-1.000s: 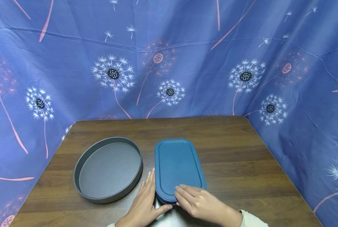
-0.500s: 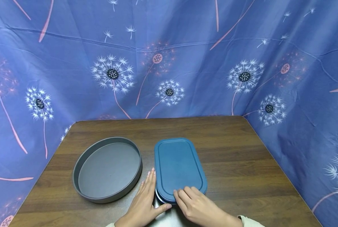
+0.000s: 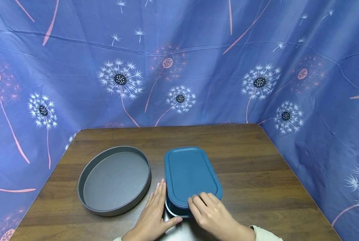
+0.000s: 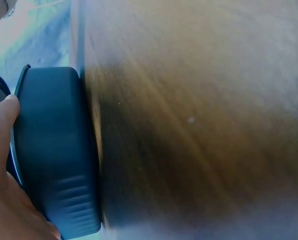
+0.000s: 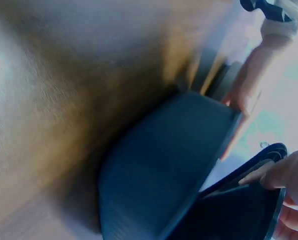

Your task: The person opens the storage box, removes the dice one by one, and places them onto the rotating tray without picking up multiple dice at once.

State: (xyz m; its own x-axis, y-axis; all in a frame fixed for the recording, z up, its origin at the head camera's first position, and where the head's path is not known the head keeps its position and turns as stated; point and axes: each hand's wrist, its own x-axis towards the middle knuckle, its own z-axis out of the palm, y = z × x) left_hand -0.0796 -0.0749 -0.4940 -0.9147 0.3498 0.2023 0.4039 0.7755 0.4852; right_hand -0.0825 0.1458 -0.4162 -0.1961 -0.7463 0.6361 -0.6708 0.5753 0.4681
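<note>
Blue lid (image 3: 189,174) now lifted at the near end and slid a bit right, off the box (image 3: 174,211) on the table (image 3: 251,167). Pinched by right hand (image 3: 210,214). Left hand (image 3: 155,214) flat, fingers straight, touching the box's side. Coming open.
</note>
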